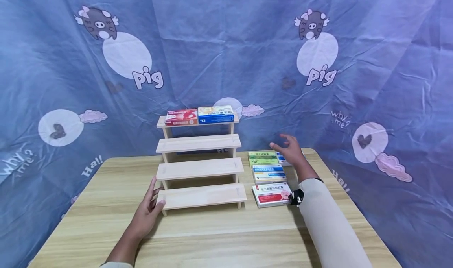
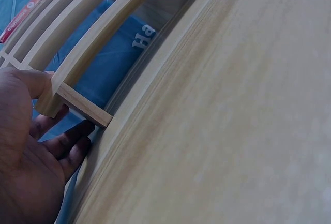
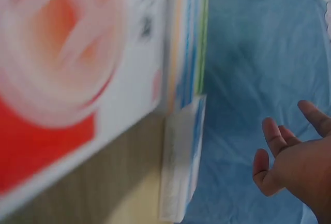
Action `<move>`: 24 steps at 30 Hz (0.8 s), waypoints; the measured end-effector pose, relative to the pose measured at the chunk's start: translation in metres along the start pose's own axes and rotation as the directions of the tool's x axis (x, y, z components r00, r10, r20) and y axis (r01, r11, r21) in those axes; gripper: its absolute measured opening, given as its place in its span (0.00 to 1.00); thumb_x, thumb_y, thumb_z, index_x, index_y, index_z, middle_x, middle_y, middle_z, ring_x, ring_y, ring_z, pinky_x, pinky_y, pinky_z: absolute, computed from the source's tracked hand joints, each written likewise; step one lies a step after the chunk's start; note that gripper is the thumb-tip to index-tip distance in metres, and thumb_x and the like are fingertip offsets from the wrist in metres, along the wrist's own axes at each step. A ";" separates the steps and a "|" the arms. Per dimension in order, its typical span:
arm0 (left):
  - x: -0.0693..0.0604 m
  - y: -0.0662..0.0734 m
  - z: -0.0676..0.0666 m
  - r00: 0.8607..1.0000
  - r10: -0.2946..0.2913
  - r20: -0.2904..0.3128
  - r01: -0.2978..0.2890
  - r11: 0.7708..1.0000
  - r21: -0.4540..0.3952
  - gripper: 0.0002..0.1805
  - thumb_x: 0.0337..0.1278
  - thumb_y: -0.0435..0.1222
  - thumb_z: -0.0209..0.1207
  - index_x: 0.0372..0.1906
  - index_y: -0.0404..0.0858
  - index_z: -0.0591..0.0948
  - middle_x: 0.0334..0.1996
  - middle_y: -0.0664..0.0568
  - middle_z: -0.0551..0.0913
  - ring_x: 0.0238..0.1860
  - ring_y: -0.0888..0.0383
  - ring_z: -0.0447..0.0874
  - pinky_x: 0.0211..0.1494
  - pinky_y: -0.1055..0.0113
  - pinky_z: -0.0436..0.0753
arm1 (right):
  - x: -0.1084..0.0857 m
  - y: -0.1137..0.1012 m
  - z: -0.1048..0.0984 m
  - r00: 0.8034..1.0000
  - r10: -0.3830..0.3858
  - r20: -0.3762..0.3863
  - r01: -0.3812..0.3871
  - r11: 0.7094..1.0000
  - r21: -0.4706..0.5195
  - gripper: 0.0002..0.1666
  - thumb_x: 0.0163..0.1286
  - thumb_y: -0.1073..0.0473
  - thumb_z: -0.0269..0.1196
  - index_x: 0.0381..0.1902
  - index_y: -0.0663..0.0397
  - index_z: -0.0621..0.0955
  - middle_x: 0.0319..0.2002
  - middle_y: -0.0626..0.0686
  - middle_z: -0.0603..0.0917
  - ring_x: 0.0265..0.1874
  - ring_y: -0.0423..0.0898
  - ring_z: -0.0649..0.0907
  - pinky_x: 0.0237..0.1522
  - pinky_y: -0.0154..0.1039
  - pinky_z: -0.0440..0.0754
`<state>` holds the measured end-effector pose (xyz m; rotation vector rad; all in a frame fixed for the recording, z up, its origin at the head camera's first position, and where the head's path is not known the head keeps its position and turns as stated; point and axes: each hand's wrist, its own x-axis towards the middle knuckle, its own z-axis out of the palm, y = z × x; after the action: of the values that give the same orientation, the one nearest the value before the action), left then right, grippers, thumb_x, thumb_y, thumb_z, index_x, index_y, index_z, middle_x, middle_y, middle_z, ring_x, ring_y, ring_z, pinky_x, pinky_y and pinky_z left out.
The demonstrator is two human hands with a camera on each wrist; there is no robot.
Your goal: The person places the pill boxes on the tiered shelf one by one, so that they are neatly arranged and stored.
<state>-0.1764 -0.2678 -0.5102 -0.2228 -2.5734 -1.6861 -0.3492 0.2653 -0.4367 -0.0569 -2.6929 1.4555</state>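
Note:
A four-step wooden display stand stands on the table. My left hand holds the left end of its lowest step; in the left wrist view, the thumb lies over the board and the other fingers are bent beneath it. At the right, my right hand hovers over the back medicine boxes, fingers spread and holding nothing. Below it are a green box and a partly hidden blue-and-white box. Nearer lie a blue-white-yellow box and a white-and-red box.
On the stand's top step, a red medicine box sits beside a blue-and-white one. Blue printed cloth hangs behind and on both sides of the wooden table. A black wrist camera overlaps the white-and-red box's corner.

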 end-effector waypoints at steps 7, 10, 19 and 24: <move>-0.001 0.001 -0.001 1.000 0.006 0.003 -0.007 1.000 0.012 0.48 0.88 0.41 0.54 0.91 0.61 0.34 0.83 0.31 0.63 0.81 0.28 0.65 0.63 0.87 0.69 | -0.006 0.020 -0.019 0.995 0.087 0.052 -0.087 0.996 -0.009 0.60 0.77 0.34 0.68 0.91 0.53 0.52 0.89 0.70 0.45 0.86 0.74 0.56 0.82 0.72 0.62; 0.000 0.001 -0.001 1.000 0.002 0.007 -0.002 1.000 0.010 0.48 0.88 0.41 0.54 0.91 0.63 0.34 0.84 0.32 0.62 0.82 0.29 0.64 0.64 0.87 0.69 | -0.006 0.029 -0.027 0.993 0.099 0.062 -0.098 0.995 -0.018 0.62 0.77 0.35 0.68 0.91 0.55 0.50 0.89 0.70 0.43 0.86 0.75 0.51 0.83 0.74 0.58; 0.001 0.002 -0.001 1.000 0.010 0.001 -0.010 1.000 -0.003 0.48 0.88 0.40 0.54 0.91 0.62 0.35 0.84 0.31 0.62 0.82 0.28 0.64 0.63 0.88 0.69 | -0.003 0.057 -0.029 0.992 0.123 0.024 -0.121 0.990 -0.075 0.64 0.74 0.43 0.74 0.90 0.57 0.50 0.89 0.71 0.40 0.87 0.76 0.44 0.85 0.75 0.49; 0.000 0.002 -0.001 1.000 0.012 -0.003 -0.012 1.000 0.000 0.48 0.88 0.40 0.54 0.91 0.61 0.35 0.83 0.31 0.63 0.82 0.28 0.63 0.64 0.88 0.68 | -0.004 0.065 -0.031 0.992 0.124 0.029 -0.121 0.989 -0.090 0.66 0.69 0.53 0.78 0.90 0.59 0.51 0.88 0.73 0.41 0.87 0.77 0.44 0.85 0.74 0.47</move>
<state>-0.1765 -0.2679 -0.5080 -0.2345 -2.5646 -1.6816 -0.3427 0.3265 -0.4737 -0.2083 -2.8267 1.3789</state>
